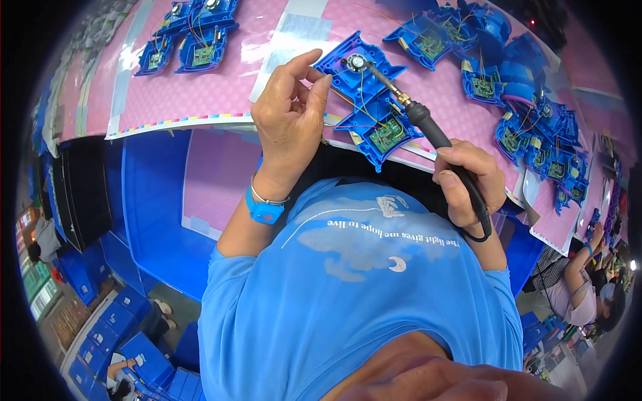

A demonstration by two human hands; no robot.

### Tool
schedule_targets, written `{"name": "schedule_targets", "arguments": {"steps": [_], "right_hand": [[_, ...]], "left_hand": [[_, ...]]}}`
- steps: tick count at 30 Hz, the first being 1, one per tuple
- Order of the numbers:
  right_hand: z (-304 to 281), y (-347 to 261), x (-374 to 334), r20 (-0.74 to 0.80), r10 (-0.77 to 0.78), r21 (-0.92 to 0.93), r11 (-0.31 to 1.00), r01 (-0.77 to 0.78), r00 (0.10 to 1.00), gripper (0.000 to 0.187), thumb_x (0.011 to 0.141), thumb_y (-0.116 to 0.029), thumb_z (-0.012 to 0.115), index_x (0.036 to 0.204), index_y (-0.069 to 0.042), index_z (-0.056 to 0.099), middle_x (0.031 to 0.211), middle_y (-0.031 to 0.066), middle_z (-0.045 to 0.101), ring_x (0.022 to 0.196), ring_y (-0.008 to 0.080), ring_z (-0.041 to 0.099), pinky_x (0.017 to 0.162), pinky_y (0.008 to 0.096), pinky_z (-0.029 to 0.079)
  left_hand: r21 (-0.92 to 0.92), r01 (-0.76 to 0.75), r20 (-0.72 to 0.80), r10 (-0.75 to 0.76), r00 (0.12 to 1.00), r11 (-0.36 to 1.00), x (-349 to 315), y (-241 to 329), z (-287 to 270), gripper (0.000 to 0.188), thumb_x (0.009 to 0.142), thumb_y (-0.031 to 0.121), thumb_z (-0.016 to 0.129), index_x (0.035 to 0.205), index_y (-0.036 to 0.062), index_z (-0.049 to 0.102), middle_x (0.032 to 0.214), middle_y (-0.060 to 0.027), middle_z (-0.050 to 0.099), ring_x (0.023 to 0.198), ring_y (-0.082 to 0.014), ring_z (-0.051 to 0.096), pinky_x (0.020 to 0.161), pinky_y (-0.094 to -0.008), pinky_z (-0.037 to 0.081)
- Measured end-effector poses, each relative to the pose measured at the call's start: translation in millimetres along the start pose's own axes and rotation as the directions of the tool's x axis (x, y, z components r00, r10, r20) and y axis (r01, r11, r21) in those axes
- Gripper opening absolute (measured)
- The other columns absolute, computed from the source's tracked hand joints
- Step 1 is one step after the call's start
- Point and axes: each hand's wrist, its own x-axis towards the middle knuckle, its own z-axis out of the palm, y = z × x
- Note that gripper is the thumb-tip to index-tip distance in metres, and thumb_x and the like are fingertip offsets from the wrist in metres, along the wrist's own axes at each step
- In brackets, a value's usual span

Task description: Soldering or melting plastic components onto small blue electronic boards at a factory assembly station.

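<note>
My right hand (471,177) is closed round the dark handle of a soldering iron (428,123). The iron slants up and left, its tip at a small round speaker (357,63) in an opened blue plastic housing (348,83). Thin wires run from the speaker down to a green circuit board (386,136) in the housing's lower part, which juts over the table edge. My left hand (291,107) is beside the housing's left corner, thumb and index finger apart, the other fingers curled. I see nothing between them; whether the fingertips touch the housing is unclear.
On the pink-covered table (180,97), similar opened housings (200,53) lie at the far left. Several more (485,83) crowd the right side. Below the table edge is a blue bin (157,200). Another person (578,291) sits at the far right.
</note>
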Motion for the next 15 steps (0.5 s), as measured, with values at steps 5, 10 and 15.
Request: {"name": "schedule_targets", "arguments": {"steps": [5,10,15], "right_hand": [[2,3,1,0.059,-0.015,-0.074,0.997,0.02,0.998,0.027,0.089,-0.002,0.064,0.114,0.008,0.061,0.072,0.0105,0.061,0.059,0.0157,0.057,0.055,0.0297,0.043],[5,4,6,0.068,0.009,-0.074,0.997,-0.004,0.998,0.026,0.089,-0.004,0.065,0.112,0.008,0.063,0.072,0.0116,0.062,0.06,0.016,0.057,0.056,0.0296,0.042],[7,3,9,0.067,0.06,-0.107,0.993,-0.052,0.996,0.024,0.087,-0.005,0.066,0.108,0.007,0.066,0.073,0.0119,0.063,0.062,0.0165,0.058,0.058,0.0299,0.043]], "left_hand": [[0.103,-0.074,-0.001,0.074,0.997,0.992,-1,1,0,0.032,0.088,0.001,0.078,0.119,0.0042,0.07,0.088,-0.0047,0.07,0.059,-0.0068,0.057,0.051,-0.0222,0.045],[0.116,-0.096,0.004,0.096,0.995,0.989,-2,0,-1,0.033,0.087,-0.001,0.078,0.119,0.0037,0.07,0.089,-0.0051,0.07,0.059,-0.007,0.058,0.051,-0.0227,0.046],[0.113,-0.102,0.01,0.102,0.995,0.988,-1,1,-1,0.035,0.087,-0.002,0.077,0.12,0.0035,0.069,0.089,-0.0052,0.07,0.059,-0.0073,0.058,0.051,-0.0227,0.046]]}}
